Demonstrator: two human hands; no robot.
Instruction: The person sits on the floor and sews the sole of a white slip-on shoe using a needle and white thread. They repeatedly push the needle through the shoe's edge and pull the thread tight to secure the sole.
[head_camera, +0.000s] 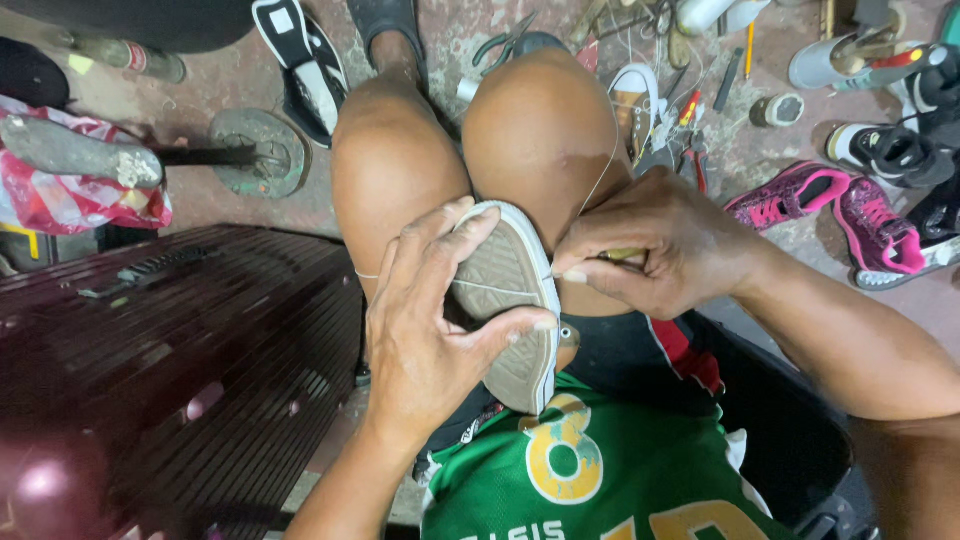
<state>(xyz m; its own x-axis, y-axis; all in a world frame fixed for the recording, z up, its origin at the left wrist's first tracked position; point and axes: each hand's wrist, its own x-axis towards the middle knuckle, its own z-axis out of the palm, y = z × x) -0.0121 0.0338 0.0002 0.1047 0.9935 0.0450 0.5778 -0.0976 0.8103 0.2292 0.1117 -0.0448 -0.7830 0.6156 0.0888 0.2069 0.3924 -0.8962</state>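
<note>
Shoe (505, 290) sits sole-up on the knees, centre frame. Left hand (425, 330) wraps it from 8 o'clock, fingers spread over the sole, thumb on the rim. Right hand (660, 245) at 3 o'clock pinches a tool (622, 256) against the sole edge. Thread (495, 288) crosses the sole. Pink sneakers (850, 215) at 2 o'clock.

Small shoe (510, 300), sole side up, gray-brown bottom with a white rubber rim. Lying across the lap, toe toward the knees, heel toward the green shirt. Thin pale thread (490, 287) stretched across the sole from side to side, one end running up past the right knee. Short yellowish tool handle (622, 256) at the shoe's right rim, mostly hidden.
</note>
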